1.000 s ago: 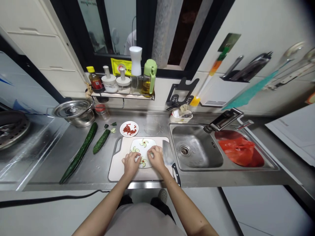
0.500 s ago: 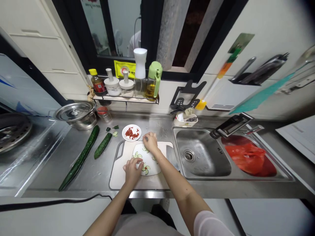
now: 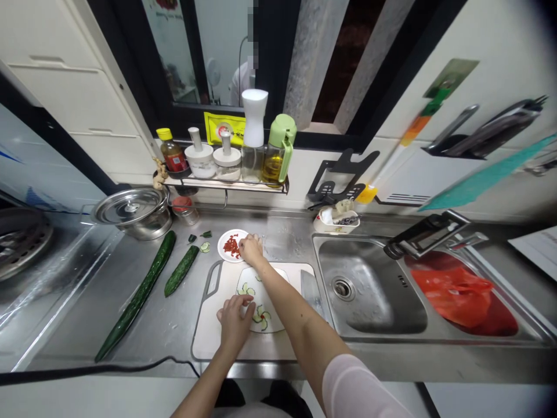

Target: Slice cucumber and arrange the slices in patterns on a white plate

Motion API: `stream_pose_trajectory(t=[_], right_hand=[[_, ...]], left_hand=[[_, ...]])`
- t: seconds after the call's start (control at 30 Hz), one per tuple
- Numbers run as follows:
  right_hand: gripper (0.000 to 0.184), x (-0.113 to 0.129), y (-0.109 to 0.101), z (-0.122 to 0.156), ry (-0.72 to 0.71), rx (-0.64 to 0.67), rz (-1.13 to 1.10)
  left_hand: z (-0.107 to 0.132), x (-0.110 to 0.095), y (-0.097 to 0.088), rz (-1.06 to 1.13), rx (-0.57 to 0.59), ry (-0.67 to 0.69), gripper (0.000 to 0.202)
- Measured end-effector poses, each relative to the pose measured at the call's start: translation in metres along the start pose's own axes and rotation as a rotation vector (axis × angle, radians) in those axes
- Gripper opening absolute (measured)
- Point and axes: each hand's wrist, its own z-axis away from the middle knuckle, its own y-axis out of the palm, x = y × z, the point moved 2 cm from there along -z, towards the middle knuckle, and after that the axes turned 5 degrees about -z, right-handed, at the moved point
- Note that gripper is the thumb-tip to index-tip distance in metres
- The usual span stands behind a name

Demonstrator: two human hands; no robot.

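My right hand (image 3: 252,249) reaches over the right side of a small white plate (image 3: 223,256) of red goji berries (image 3: 232,246). Its fingers are drawn together at the berries; what they pinch, if anything, is hidden. Curled, with thumb and forefinger close together, my left hand (image 3: 235,319) hovers at the left part of a white serving plate (image 3: 274,328). I cannot make out anything in it. Cucumber slices lie on that plate in pinwheels, one of them (image 3: 261,317) with a red centre. Under the plate is a pale cutting board (image 3: 206,331) with a grey rim.
A whole cucumber (image 3: 138,297) and a cut cucumber (image 3: 181,271) lie left of the board. A knife (image 3: 310,285) rests on the board's right side, near the sink (image 3: 369,290). A lidded steel pot (image 3: 150,223) stands at the back left; a bottle shelf (image 3: 226,183) hangs behind.
My right hand has moved left from the serving plate's far edge to the goji berries. My left hand stays over the serving plate. The view has shifted slightly.
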Motion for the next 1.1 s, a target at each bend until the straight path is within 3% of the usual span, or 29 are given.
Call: stream_pose_trajectory(t=[0.4, 1.1], right_hand=[[0.020, 0.005, 0.017, -0.013, 0.016, -0.050, 0.059], [0.015, 0.003, 0.008, -0.009, 0.059, -0.069, -0.047]], left_hand=[[-0.007, 0.010, 0.000, -0.012, -0.037, 0.004, 0.023], [-0.004, 0.016, -0.006, -0.019, -0.058, -0.028, 0.021]])
